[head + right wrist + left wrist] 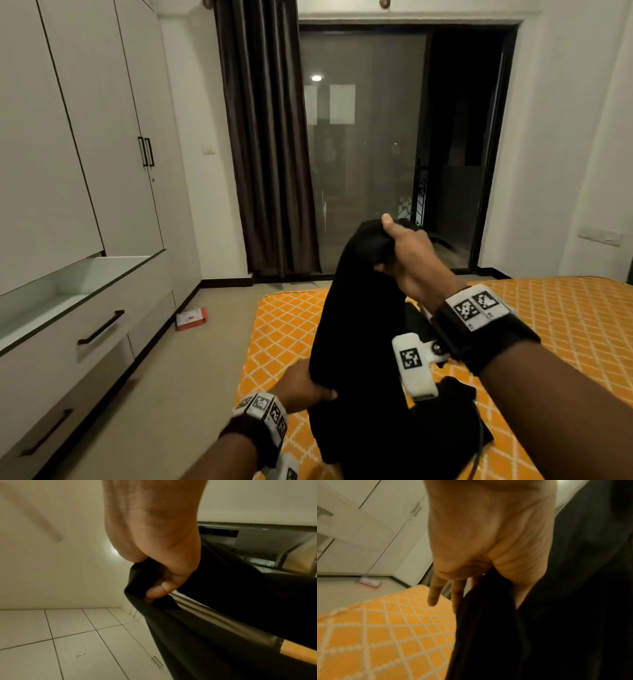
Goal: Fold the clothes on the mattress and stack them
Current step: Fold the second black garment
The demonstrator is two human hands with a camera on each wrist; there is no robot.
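A black garment (359,325) hangs stretched above the orange, diamond-patterned mattress (565,315). My right hand (407,253) is raised and grips its upper end, the fingers curled into the cloth (231,588). Lower down, near the mattress's left edge, my left hand (308,387) pinches the garment's side fold between thumb and fingers. In the left wrist view two fingers (435,592) stick out loose beside the dark fabric (539,628). The garment's lower end lies bunched on the mattress (445,428).
A wardrobe with drawers (85,205) lines the left wall. A small red-and-white box (191,318) lies on the floor by it. Dark curtains (270,154) and a glass sliding door (376,154) stand behind the mattress.
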